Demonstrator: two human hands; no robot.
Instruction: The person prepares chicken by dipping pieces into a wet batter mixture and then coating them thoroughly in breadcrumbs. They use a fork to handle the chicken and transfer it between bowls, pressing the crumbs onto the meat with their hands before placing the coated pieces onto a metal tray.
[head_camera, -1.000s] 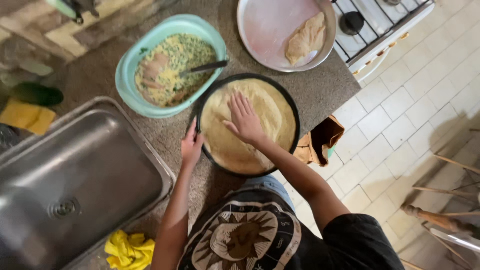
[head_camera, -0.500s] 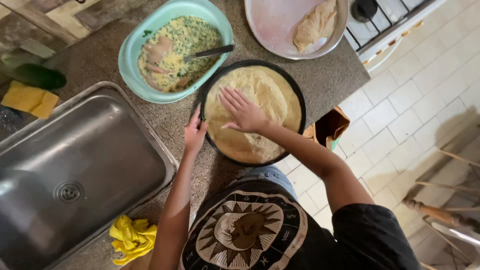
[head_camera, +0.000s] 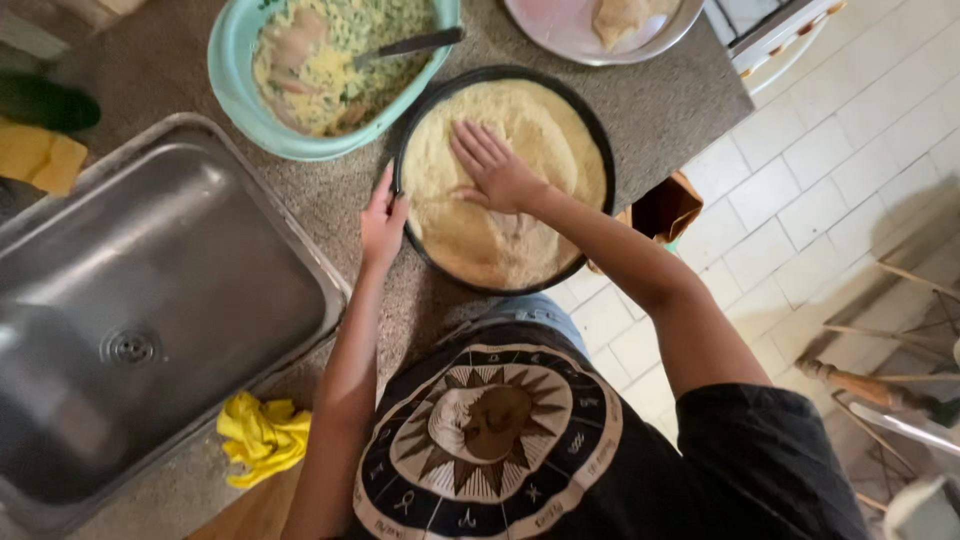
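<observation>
Nearest the camera, at the bottom left, a yellow cloth (head_camera: 262, 436) lies crumpled on the tabletop (head_camera: 340, 200), just beside the near corner of the steel sink (head_camera: 150, 310). Farther on, the left hand (head_camera: 383, 222) rests on the tabletop against the left rim of the round black pan (head_camera: 500, 180), its fingers pressed together and touching that rim. The right hand (head_camera: 492, 168) lies palm down inside the pan, fingers spread, flat on the pale crumbly dough (head_camera: 520, 225) that fills it. The pan sits near the tabletop's right edge, with the dough under and all around the right hand. Just beyond, to the left, a turquoise bowl (head_camera: 235, 75) holds a yellow and green mix with a spoon (head_camera: 405, 45) lying in it. Farthest, to the right, a pink plate (head_camera: 570, 35) carries a pale piece of meat (head_camera: 625, 15).
</observation>
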